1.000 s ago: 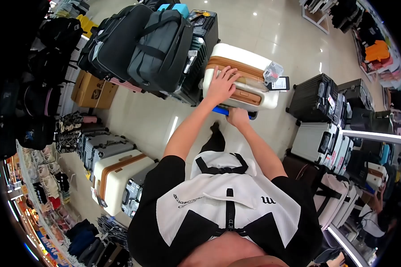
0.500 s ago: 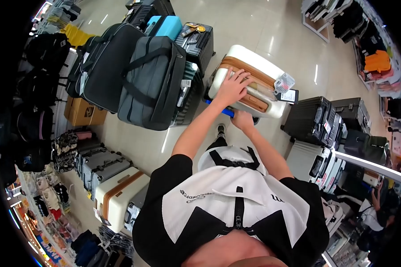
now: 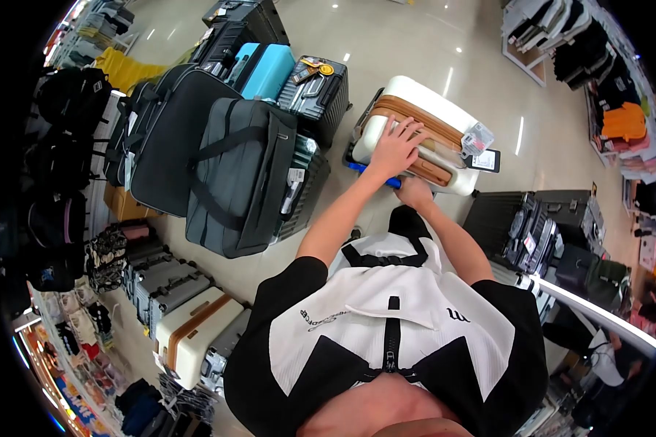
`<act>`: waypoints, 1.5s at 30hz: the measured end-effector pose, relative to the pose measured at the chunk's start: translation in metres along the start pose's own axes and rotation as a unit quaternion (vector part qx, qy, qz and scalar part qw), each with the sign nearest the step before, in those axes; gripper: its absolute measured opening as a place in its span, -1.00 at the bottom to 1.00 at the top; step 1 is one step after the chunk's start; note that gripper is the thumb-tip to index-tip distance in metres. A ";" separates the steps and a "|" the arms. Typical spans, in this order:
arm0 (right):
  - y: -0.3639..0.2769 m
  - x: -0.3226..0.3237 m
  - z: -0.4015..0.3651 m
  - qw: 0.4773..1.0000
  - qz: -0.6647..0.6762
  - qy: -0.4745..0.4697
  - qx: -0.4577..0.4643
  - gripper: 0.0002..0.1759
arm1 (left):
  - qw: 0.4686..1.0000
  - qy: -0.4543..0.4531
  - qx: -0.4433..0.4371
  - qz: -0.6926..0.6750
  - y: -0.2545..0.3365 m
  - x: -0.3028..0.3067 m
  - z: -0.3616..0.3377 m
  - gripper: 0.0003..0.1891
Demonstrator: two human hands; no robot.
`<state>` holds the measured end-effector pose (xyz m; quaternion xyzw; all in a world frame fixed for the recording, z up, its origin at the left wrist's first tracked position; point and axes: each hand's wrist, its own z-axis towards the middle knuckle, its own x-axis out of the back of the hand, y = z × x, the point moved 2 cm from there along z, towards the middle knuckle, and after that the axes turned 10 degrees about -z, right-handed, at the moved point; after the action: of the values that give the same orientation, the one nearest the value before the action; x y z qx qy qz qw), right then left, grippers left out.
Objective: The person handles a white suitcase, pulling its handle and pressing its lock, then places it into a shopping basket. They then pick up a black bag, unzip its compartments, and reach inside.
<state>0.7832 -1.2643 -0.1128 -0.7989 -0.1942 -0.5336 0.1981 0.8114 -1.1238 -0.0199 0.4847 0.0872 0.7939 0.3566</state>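
A white suitcase (image 3: 434, 102) with brown bands lies ahead of me, on what looks like a dark-framed cart with a blue handle bar (image 3: 392, 182). Tags hang from the suitcase's right end. My left hand (image 3: 396, 149) rests flat on its near side, fingers spread over the brown band. Just below, my right hand (image 3: 415, 192) is closed around the blue handle bar. The suitcase covers most of the cart.
To the left stand a large dark grey bag (image 3: 233, 182), a turquoise suitcase (image 3: 266, 69) and a ribbed black suitcase (image 3: 317, 95). Dark suitcases (image 3: 499, 218) line the right side. Clothing racks (image 3: 554, 44) stand at the far right, and another person (image 3: 605, 357) is at the lower right.
I have moved forward with the suitcase and cart; the luggage on the left and right slides lower in view. Both hands keep their places.
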 end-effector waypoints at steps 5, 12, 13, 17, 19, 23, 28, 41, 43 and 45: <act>0.047 0.028 0.053 1.000 -0.023 0.003 0.019 -0.68 | 1.000 0.009 0.009 0.021 -0.031 -0.026 0.056 -0.56; 0.139 0.051 0.146 0.994 0.002 0.060 0.086 -0.74 | 0.993 0.017 0.072 0.088 -0.074 -0.076 0.159 -0.57; 0.150 0.058 0.159 0.994 0.014 0.059 0.092 -0.74 | 0.992 0.019 0.081 0.093 -0.079 -0.080 0.174 -0.57; 0.189 0.082 0.210 0.989 0.026 0.037 0.142 -0.74 | 0.984 0.032 0.126 0.121 -0.102 -0.102 0.225 -0.58; 0.203 0.092 0.233 0.986 0.025 0.023 0.162 -0.73 | 0.980 0.039 0.139 0.138 -0.111 -0.107 0.243 -0.55; 0.226 0.109 0.274 0.977 0.009 0.021 0.211 -0.75 | 0.972 0.030 0.182 0.147 -0.135 -0.115 0.271 -0.55; 0.242 0.135 0.316 0.975 -0.035 0.031 0.218 -0.75 | 0.960 0.060 0.209 0.175 -0.167 -0.124 0.306 -0.55; 0.269 0.197 0.475 0.947 -0.084 0.022 0.309 -0.75 | 0.925 0.152 0.285 0.199 -0.267 -0.126 0.394 -0.59; 0.270 0.206 0.503 0.939 -0.094 0.016 0.331 -0.72 | 0.916 0.164 0.305 0.203 -0.283 -0.125 0.408 -0.59; 0.271 0.212 0.529 0.930 -0.083 0.023 0.357 -0.71 | 0.908 0.168 0.322 0.208 -0.300 -0.123 0.418 -0.58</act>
<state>1.4103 -1.1960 -0.1315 -0.6437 -0.4327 -0.4620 0.4300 1.3383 -1.0714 -0.0372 0.4394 0.2941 0.8487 -0.0122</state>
